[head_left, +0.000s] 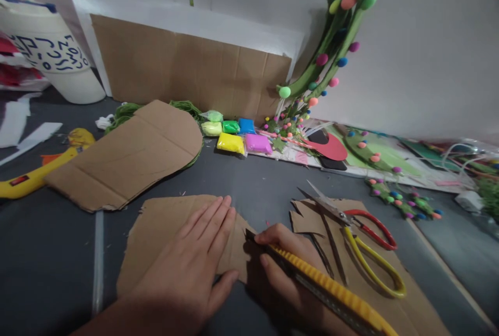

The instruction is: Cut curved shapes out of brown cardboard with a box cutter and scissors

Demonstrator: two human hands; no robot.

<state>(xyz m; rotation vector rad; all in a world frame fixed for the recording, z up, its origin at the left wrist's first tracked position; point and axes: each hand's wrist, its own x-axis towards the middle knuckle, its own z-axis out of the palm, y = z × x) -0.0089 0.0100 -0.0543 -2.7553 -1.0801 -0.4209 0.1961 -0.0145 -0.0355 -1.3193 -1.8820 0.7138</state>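
The cardboard piece [156, 229] is laid flat on the grey table [249, 177], in front of the person. It is pressed down by the left hand [195, 260], which is held open with the palm down, the fingers extended together and the thumb spread. The yellow cutter [331, 286] is gripped in the right hand [286, 266], with the thumb and fingers closed around its front end. The blade tip is positioned at the right-hand edge of the cardboard piece; depth of cut cannot be determined. Scissors [343, 217] with red and yellow handles are rested, blades parted, on the cardboard offcut [354, 268] at the right. The larger cardboard shape [136, 157] is placed behind the left hand, partly over green yarn [122, 112]
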